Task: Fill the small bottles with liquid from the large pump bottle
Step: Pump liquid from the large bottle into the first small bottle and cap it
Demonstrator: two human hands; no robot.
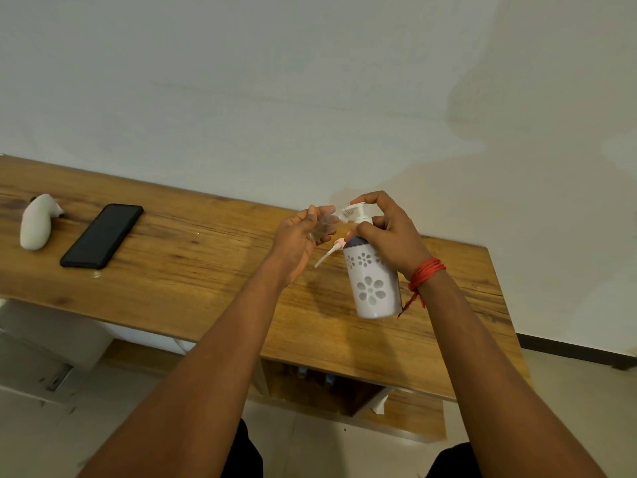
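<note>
Head | left grip (295, 238): small bottle (322, 225) — at nozzle (347, 211) | right grip (389, 232): pump bottle (374, 288)

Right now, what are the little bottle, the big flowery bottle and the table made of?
The little bottle looks like clear plastic, perhaps glass: you can see right through it. The big bottle seems to be smooth white plastic, with a slight shine and grey flower prints. The table looks like wood or a wood-look sheet: brown grain lines and dark knots, with a matte finish.
</note>
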